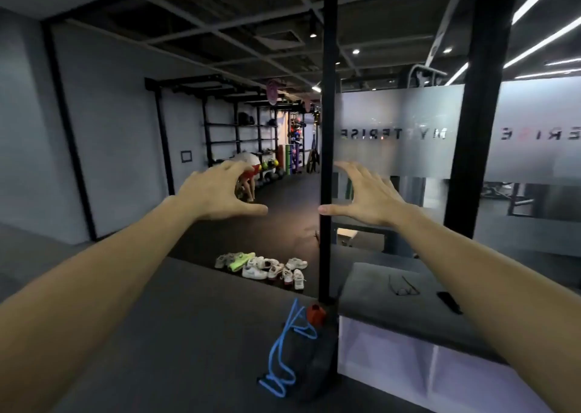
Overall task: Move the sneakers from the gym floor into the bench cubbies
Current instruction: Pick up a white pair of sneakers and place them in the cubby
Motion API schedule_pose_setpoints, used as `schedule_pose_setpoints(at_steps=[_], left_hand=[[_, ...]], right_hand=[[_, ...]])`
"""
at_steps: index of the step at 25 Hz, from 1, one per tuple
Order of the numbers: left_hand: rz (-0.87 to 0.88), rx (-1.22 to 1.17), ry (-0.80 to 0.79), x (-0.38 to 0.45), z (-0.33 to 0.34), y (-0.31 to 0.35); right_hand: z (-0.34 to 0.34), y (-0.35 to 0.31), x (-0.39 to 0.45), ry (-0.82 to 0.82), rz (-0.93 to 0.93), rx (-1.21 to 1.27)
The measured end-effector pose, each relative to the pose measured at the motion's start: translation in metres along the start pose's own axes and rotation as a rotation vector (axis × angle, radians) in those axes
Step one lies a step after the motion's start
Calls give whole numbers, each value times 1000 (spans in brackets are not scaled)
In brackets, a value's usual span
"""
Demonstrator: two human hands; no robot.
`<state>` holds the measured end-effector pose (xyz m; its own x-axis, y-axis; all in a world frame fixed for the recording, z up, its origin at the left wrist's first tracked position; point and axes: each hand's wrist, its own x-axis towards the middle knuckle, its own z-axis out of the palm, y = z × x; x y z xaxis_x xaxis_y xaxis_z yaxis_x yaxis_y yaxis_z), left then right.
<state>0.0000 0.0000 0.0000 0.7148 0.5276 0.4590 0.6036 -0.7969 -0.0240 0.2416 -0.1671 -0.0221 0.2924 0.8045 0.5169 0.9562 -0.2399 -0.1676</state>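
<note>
While the sneakers (262,266) lie heaped on the dark gym floor (283,202) just left of the black post (328,161), none sits in the bench cubbies (408,362), which open at the right of that post's foot. Your left hand (217,192) and right hand (367,195) hang in the air on either side of the post, fingers spread, holding nothing. Glasses (404,285) and a dark phone (449,302) rest on the bench top; a blue cord (283,349) and a red item (316,314) lie at the post's foot.

Open floor (195,312) is seen lower left toward the sneakers (264,266); passage rightward is blocked by the post (328,129) and bench (393,286).
</note>
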Motion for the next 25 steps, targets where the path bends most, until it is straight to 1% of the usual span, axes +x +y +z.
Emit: schedule_pose_setpoints(at_steps=[3, 6, 9, 12, 16, 20, 25], left_hand=[[-54, 34, -27, 4, 11, -51], [-126, 69, -52, 19, 31, -116], [-152, 103, -67, 46, 51, -178], [-178, 124, -108, 78, 62, -237], [-235, 112, -114, 124, 80, -315], [-223, 94, -106, 174, 114, -385], [-139, 67, -79, 258, 170, -483]], right_hand=[[38, -26, 45, -10, -51, -7], [92, -51, 105, -19, -89, 10], [149, -73, 178, -17, -133, 53], [193, -96, 243, -34, -154, 61], [242, -123, 322, -63, -179, 55], [290, -133, 383, -86, -155, 30], [355, -143, 465, -85, -55, -10]])
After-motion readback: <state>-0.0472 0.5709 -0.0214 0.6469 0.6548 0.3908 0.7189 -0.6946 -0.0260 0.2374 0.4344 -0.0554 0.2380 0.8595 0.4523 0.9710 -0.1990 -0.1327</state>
